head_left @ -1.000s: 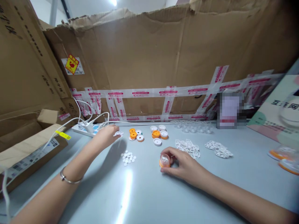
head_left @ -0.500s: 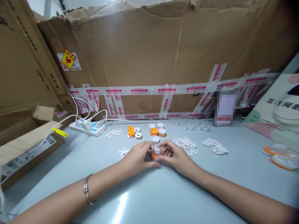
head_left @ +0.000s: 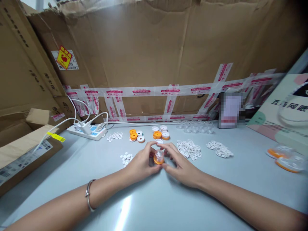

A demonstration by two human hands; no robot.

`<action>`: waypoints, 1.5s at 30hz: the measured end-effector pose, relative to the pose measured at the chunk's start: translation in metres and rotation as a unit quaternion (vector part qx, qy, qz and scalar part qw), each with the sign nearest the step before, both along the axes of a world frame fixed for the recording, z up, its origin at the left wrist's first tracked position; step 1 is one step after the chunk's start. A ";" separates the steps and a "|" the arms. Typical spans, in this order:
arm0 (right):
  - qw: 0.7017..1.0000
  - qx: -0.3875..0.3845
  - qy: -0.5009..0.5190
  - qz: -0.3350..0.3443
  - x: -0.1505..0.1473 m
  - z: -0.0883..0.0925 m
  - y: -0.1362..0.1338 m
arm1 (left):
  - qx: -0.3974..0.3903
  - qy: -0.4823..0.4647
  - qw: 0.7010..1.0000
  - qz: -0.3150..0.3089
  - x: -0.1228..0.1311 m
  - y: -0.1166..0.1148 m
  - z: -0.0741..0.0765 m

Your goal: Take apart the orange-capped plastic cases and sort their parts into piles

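A small round piece with a clear dome on an orange base (head_left: 158, 157) is held low over the table between my two hands. White parts show through its dome. My left hand (head_left: 141, 162) curls round its left side, the thumb by the base. From the right, my right hand (head_left: 181, 165) has its thumb at the base's edge and its bent fingers near the dome; their exact contact is partly hidden. Just behind the hands lies a white round cap (head_left: 159, 141). Small white discs (head_left: 126, 158) lie left of my left hand, and white openwork pieces (head_left: 189, 149) beyond my right.
Orange and white round bases (head_left: 137, 136) stand in two groups, with clear domes (head_left: 196, 126) behind. More white pieces (head_left: 219, 149) and finished-looking domed pieces (head_left: 288, 158) lie right. A power strip (head_left: 88, 131), an open carton (head_left: 31, 141) and cardboard walls (head_left: 144, 48) border the table.
My right hand's fingers have loosened and spread somewhat around the domed piece, showing more of it. The view has shifted slightly; the loose parts lie as before.
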State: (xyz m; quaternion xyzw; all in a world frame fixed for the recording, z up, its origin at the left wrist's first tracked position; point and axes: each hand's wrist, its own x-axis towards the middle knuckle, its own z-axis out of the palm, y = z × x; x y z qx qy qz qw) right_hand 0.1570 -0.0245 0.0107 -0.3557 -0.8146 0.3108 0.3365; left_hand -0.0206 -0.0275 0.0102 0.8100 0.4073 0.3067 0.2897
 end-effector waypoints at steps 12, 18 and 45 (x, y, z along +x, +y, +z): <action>0.996 -0.012 0.087 0.010 -0.001 -0.005 -0.004 | -0.024 -0.026 0.999 -0.011 0.005 -0.006 0.002; 0.995 -0.034 0.084 -0.047 0.000 -0.008 0.002 | -0.041 -0.021 0.999 0.003 0.005 -0.004 0.003; 0.997 -0.065 0.033 -0.021 0.001 -0.002 0.005 | -0.041 -0.028 0.999 -0.005 0.002 -0.003 0.000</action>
